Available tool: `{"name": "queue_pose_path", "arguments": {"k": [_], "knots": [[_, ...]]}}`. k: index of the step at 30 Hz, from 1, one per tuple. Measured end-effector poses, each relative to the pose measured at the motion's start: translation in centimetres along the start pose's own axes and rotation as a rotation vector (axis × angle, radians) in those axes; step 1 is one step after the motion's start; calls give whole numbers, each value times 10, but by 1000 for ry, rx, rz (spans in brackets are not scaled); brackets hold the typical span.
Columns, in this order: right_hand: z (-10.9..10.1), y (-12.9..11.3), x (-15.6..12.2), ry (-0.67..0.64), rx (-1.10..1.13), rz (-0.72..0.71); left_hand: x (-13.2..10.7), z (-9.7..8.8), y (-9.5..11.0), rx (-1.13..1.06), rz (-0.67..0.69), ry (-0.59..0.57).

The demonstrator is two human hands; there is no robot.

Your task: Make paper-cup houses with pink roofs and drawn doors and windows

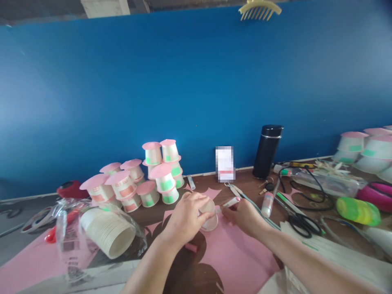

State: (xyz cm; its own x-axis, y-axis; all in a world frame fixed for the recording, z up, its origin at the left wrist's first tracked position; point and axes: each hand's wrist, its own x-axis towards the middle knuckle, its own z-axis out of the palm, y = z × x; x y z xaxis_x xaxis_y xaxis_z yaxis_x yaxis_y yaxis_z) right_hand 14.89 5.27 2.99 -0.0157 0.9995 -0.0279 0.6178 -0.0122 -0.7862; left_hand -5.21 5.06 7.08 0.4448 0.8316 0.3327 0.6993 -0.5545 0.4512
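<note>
My left hand [190, 214] is closed around a white paper cup [210, 222], its fingers over the top and the thumb in front. The cup rests on a sheet of pink paper [239, 253] with curved cut-outs along its left side. Just right of the cup, my right hand [243, 214] pinches a slim white marker [232, 202] with a pinkish end. The marker's tip points toward the cup; whether it touches cannot be made out. A small pink paper roll [191, 247] lies below my left hand.
Stacked cups with pink paper tops [165, 177] stand at the back left. A bag of nested paper cups [107, 232] lies left. Black scissors [303, 224], a glue stick [267, 205], a black flask [268, 151] and a cable [321, 206] are right. A blue partition [196, 90] rises behind.
</note>
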Motion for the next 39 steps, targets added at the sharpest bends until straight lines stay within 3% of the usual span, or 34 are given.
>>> {"name": "queue_pose_path", "arguments": {"k": [7,23,31,39], "knots": [[5,7,4,15,25,-4,-1,0,0,-19,-16,-1],[7,-3,13,-14,-77,63,-2,2,-3,-19,2,-6],[12,9,26,-109,-100,56,-2,1,-2,-1,4,6],[11,6,36,-175,-116,61,-1,1,-2,14,22,-1]]}}
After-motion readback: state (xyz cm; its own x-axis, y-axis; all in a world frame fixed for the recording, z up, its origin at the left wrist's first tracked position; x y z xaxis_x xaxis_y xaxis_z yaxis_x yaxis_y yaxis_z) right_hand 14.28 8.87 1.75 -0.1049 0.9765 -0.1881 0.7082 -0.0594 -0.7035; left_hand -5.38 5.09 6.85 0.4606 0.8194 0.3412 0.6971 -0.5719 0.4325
